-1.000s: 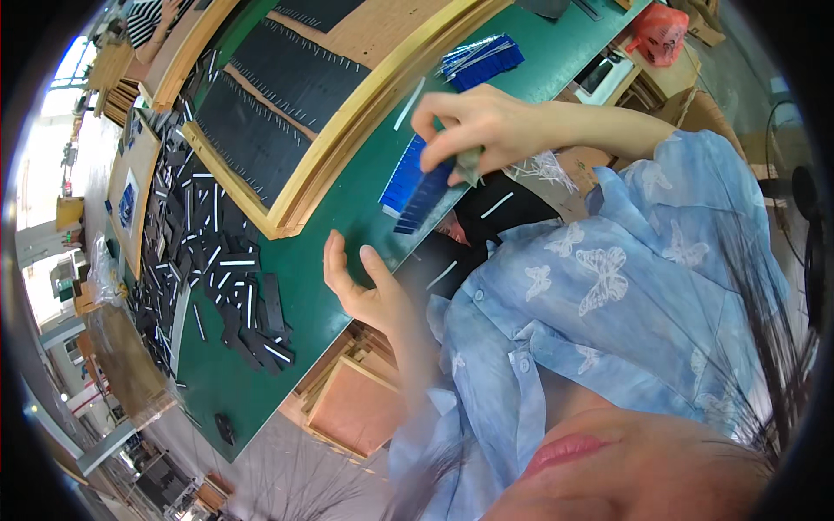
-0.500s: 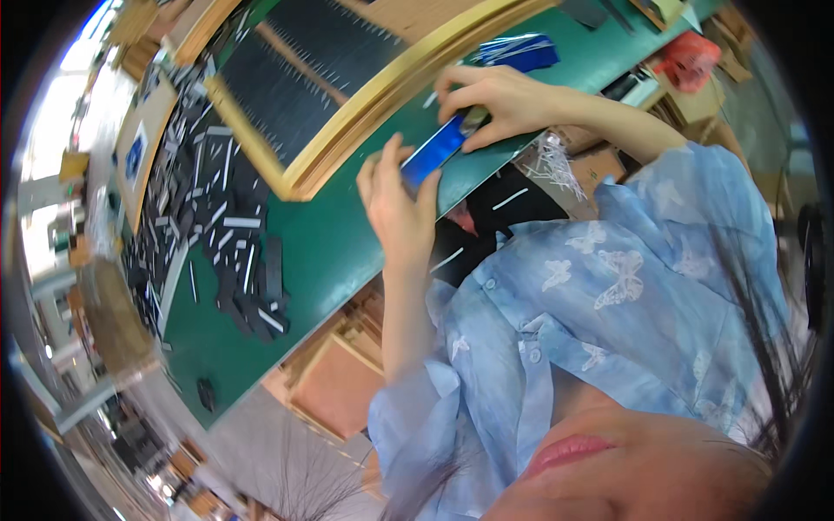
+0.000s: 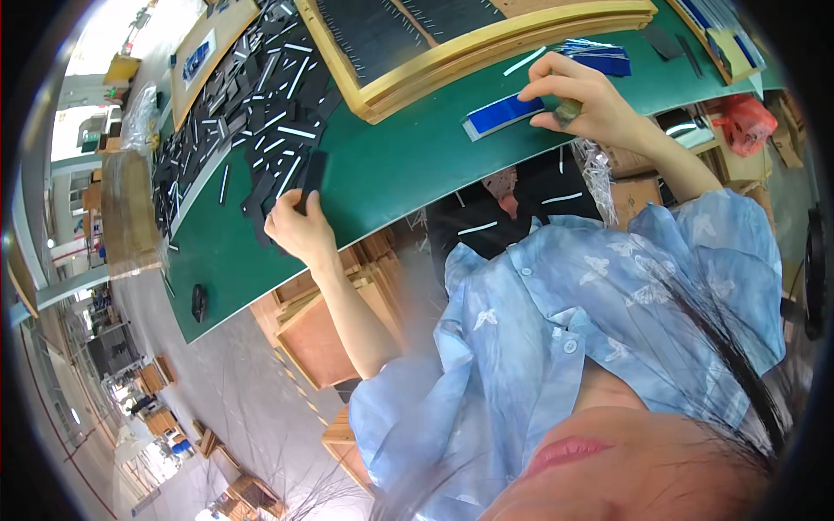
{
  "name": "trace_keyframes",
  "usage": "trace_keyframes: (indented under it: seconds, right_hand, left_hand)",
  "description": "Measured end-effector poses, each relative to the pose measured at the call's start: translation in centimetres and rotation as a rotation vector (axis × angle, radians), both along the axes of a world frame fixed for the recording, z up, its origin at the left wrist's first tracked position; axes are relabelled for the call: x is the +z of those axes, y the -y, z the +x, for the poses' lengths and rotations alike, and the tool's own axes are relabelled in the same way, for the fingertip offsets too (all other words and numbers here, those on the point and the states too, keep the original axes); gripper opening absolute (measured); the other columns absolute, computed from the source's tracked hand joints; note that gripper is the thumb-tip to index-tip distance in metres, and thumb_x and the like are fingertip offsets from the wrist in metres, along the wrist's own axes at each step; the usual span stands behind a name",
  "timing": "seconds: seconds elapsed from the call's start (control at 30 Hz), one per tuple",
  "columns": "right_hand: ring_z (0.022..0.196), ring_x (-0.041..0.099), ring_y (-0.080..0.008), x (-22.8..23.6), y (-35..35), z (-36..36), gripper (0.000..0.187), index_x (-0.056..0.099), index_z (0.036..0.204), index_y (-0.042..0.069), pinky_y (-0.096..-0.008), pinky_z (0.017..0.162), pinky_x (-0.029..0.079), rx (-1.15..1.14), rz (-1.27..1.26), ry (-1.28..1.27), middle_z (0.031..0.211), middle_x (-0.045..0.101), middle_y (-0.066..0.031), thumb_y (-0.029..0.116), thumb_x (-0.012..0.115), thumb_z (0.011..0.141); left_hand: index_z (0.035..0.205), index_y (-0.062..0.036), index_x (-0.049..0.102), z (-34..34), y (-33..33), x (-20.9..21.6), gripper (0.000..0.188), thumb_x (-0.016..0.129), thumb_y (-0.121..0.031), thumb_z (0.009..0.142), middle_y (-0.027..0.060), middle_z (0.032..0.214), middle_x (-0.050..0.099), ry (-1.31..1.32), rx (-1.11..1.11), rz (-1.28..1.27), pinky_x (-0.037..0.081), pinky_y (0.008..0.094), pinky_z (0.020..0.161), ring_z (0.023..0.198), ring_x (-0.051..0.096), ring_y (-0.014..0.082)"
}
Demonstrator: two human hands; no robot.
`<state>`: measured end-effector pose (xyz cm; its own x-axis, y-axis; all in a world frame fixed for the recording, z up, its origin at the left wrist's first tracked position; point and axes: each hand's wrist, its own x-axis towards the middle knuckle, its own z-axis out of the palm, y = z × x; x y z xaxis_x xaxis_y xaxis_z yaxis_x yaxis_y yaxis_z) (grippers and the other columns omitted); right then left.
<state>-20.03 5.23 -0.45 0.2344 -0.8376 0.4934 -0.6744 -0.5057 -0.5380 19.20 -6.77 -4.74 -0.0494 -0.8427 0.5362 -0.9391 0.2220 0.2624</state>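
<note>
My left hand (image 3: 301, 231) is at the near edge of a pile of dark strips, its thumb and fingers closed on the end of a flat black strip (image 3: 315, 172). My right hand (image 3: 599, 102) is curled around a small olive-coloured object (image 3: 568, 112), whose kind I cannot make out. Beside its fingertips, a shiny blue rectangular strip (image 3: 504, 115) with a pale end lies flat on the green table (image 3: 391, 174).
Dark and white strips (image 3: 261, 113) pile up at the left. A yellow wooden frame (image 3: 486, 52) with a black panel stands at the far side. Blue strips (image 3: 604, 59) lie beyond my right hand. A small black object (image 3: 199, 302) sits near the left corner.
My left hand has let go of the blue strip and moved left to the dark pile, onto a black strip. The blue strip now lies on the table. My right hand still holds the olive object.
</note>
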Motion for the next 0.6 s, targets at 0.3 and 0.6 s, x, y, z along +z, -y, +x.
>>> trace_keyframes:
  seconds: [0.3, 0.6]
  right_hand:
    - [0.078, 0.059, -0.0110, 6.4, 0.3, 5.5, 0.045, 0.064, 0.104, 0.008, -0.0275, 0.065, 0.046, 0.367, 0.301, 0.391, 0.091, 0.065, 0.0010, 0.028, 0.079, 0.068]
    - [0.081, 0.060, -0.0225, 5.4, 0.7, 3.8, 0.035, 0.060, 0.092, 0.011, -0.0353, 0.070, 0.049, 0.076, -0.170, -0.298, 0.086, 0.057, -0.0033, 0.024, 0.076, 0.063]
  left_hand:
    - [0.103, -0.0015, 0.056, -14.5, -9.6, 4.1, 0.034, 0.075, -0.011, 0.076, 0.0114, 0.102, 0.063, -1.815, -1.091, 1.125, 0.052, 0.0344, 0.082, 0.096, 0.060, 0.0219]
    - [0.120, 0.0072, 0.053, -16.1, -10.3, 7.8, 0.044, 0.039, -0.029, 0.099, 0.0166, 0.091, 0.065, -1.298, -0.615, 0.806, 0.048, 0.0238, 0.061, 0.069, 0.061, 0.0167]
